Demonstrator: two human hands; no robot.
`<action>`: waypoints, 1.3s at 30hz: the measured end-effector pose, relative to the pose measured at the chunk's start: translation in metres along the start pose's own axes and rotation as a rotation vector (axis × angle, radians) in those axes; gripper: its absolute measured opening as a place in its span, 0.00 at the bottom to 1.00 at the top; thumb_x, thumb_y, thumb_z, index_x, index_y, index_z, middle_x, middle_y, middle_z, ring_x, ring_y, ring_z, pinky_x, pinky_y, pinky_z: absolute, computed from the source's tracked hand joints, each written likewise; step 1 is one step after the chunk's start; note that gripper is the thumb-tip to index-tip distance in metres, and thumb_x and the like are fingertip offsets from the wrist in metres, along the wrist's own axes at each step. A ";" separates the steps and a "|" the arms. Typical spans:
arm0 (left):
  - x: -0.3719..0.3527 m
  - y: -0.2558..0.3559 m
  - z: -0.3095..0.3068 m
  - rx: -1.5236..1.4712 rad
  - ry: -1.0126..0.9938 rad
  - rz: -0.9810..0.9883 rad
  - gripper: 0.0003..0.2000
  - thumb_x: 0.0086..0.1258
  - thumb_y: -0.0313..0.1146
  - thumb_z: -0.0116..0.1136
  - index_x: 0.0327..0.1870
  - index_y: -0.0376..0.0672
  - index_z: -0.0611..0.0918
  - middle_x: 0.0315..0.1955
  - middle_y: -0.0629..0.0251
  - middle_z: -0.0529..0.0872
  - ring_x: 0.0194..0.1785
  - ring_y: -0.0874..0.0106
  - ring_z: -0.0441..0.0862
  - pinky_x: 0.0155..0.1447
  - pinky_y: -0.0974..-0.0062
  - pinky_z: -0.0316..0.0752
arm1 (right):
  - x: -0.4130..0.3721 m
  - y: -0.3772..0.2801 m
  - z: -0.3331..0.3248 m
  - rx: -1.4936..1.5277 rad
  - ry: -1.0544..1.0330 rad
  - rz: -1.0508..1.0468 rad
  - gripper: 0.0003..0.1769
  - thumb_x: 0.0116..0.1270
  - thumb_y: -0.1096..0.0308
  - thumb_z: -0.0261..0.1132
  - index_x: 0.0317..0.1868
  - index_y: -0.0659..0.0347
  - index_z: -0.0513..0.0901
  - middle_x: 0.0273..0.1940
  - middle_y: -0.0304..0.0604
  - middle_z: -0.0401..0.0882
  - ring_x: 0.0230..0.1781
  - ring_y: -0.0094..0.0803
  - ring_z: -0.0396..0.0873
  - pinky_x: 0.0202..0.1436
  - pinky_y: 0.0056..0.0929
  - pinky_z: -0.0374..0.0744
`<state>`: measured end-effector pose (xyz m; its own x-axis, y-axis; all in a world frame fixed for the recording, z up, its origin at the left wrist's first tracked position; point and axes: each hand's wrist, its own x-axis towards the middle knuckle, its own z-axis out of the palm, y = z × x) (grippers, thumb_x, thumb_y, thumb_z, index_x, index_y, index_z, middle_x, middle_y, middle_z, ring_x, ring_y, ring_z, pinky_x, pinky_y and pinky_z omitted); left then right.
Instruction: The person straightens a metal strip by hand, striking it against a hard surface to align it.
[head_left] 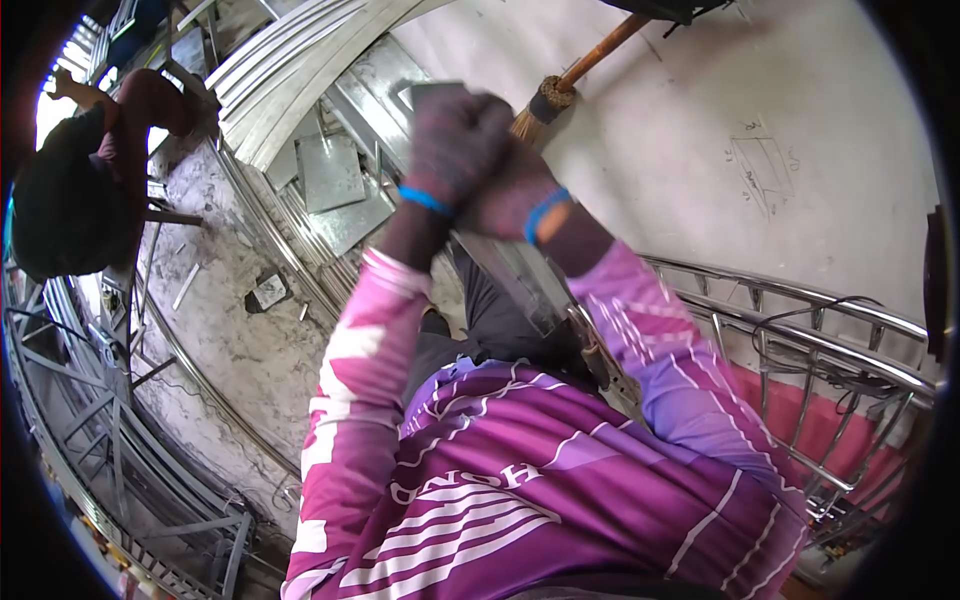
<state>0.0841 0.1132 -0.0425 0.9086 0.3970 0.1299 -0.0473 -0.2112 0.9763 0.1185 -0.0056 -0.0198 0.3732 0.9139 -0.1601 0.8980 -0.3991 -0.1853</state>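
Note:
My left hand (455,140), in a dark knitted glove with a blue cuff edge, is raised in front of me and closed like a fist. My right hand (515,190), gloved the same way, presses against it from the right, its fingers mostly hidden behind the left. A flat grey edge (432,92) shows just above the left knuckles. Below the wrists, a blurred grey metal strip (522,290) slants down towards my legs. I cannot tell what the hands grip. Both hands are smeared by motion.
A straw broom (552,100) leans at the pale wall, which bears a pencil sketch (762,172). Metal sheets (330,172) and long strips lie on the floor ahead. Shiny metal railing (800,305) with cable stands right. A person (80,190) sits left, near steel frames (100,430).

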 end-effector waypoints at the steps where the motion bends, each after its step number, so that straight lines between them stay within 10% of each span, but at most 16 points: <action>1: -0.027 0.006 0.014 0.052 0.027 0.144 0.12 0.70 0.42 0.67 0.40 0.45 0.94 0.32 0.49 0.88 0.39 0.53 0.86 0.47 0.57 0.82 | -0.031 -0.005 0.006 0.052 0.101 -0.080 0.26 0.68 0.55 0.69 0.64 0.54 0.86 0.62 0.49 0.87 0.66 0.48 0.82 0.72 0.46 0.79; 4: -0.094 0.030 0.049 0.134 -0.006 0.373 0.11 0.64 0.44 0.68 0.36 0.47 0.92 0.36 0.55 0.90 0.47 0.50 0.84 0.68 0.50 0.73 | -0.121 -0.020 0.021 0.278 0.117 -0.014 0.33 0.68 0.57 0.71 0.73 0.52 0.80 0.72 0.48 0.78 0.76 0.48 0.73 0.80 0.46 0.71; 8: -0.111 0.048 0.049 0.056 -0.300 0.249 0.10 0.64 0.41 0.66 0.37 0.45 0.92 0.36 0.56 0.89 0.48 0.49 0.84 0.67 0.49 0.72 | -0.161 -0.039 0.013 0.283 -0.015 0.125 0.34 0.71 0.57 0.69 0.77 0.54 0.77 0.75 0.50 0.75 0.77 0.49 0.72 0.83 0.47 0.68; 11: -0.084 0.031 0.040 0.159 -0.094 0.302 0.10 0.65 0.39 0.68 0.37 0.44 0.92 0.34 0.55 0.89 0.44 0.51 0.85 0.63 0.52 0.74 | -0.119 -0.018 0.023 0.100 0.017 -0.065 0.36 0.74 0.54 0.66 0.78 0.58 0.74 0.76 0.52 0.74 0.78 0.50 0.71 0.86 0.47 0.65; 18: 0.049 0.000 -0.042 -0.210 -0.009 -0.201 0.14 0.72 0.39 0.67 0.46 0.36 0.92 0.36 0.59 0.92 0.39 0.70 0.88 0.49 0.67 0.84 | 0.061 -0.007 -0.031 -0.096 -0.050 0.055 0.21 0.66 0.47 0.69 0.52 0.49 0.93 0.55 0.50 0.92 0.61 0.51 0.87 0.66 0.46 0.85; 27: -0.082 0.035 0.051 0.221 -0.042 0.240 0.10 0.67 0.42 0.65 0.32 0.46 0.91 0.30 0.54 0.87 0.44 0.52 0.82 0.56 0.53 0.77 | -0.119 -0.019 0.023 0.126 -0.085 0.063 0.35 0.80 0.52 0.59 0.82 0.53 0.71 0.81 0.49 0.70 0.83 0.46 0.65 0.90 0.45 0.59; 34: -0.079 0.039 0.041 0.123 -0.154 0.252 0.08 0.67 0.38 0.66 0.32 0.44 0.89 0.31 0.54 0.87 0.47 0.50 0.81 0.60 0.52 0.76 | -0.125 -0.027 0.021 -0.048 -0.007 0.005 0.34 0.76 0.51 0.64 0.77 0.56 0.75 0.76 0.51 0.75 0.79 0.49 0.69 0.86 0.46 0.63; 39: 0.010 0.020 -0.007 -0.212 0.022 -0.182 0.12 0.74 0.36 0.65 0.42 0.35 0.92 0.31 0.62 0.92 0.37 0.75 0.87 0.46 0.71 0.83 | 0.011 0.011 -0.005 -0.032 -0.104 -0.050 0.32 0.71 0.47 0.67 0.70 0.56 0.82 0.69 0.52 0.83 0.73 0.48 0.78 0.80 0.43 0.72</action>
<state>0.0888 0.1193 -0.0202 0.9008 0.4314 -0.0491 0.0277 0.0559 0.9981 0.1340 0.0002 -0.0188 0.3031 0.9191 -0.2517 0.9225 -0.3493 -0.1645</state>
